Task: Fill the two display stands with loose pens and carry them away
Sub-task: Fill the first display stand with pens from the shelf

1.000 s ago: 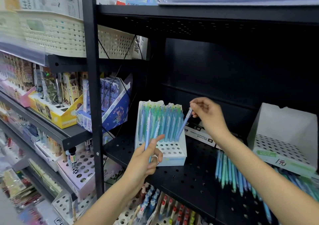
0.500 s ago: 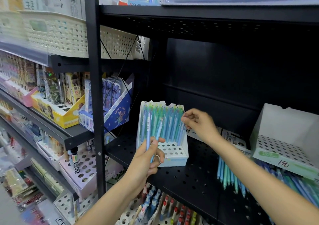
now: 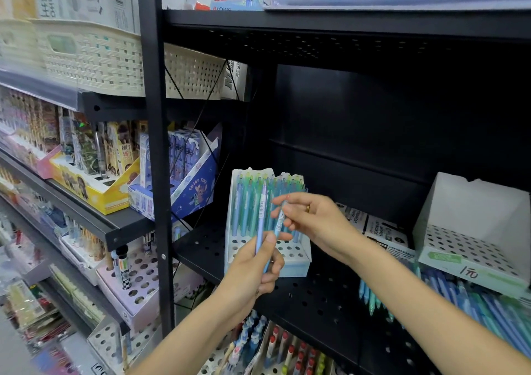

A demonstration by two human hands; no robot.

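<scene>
Left hand grips two pens; right hand fingers pinch one of them, before the stand.

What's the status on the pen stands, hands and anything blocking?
Left hand grips two pens; right hand pinches one of them. Left stand part filled, right stand empty. Loose pens remain. Nothing blocking.

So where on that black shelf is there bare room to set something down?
Bare black shelf lies between the part-filled stand and the loose pens. A thinner strip sits left of that stand. Crowded: under the empty stand, where pens pile up.
</scene>
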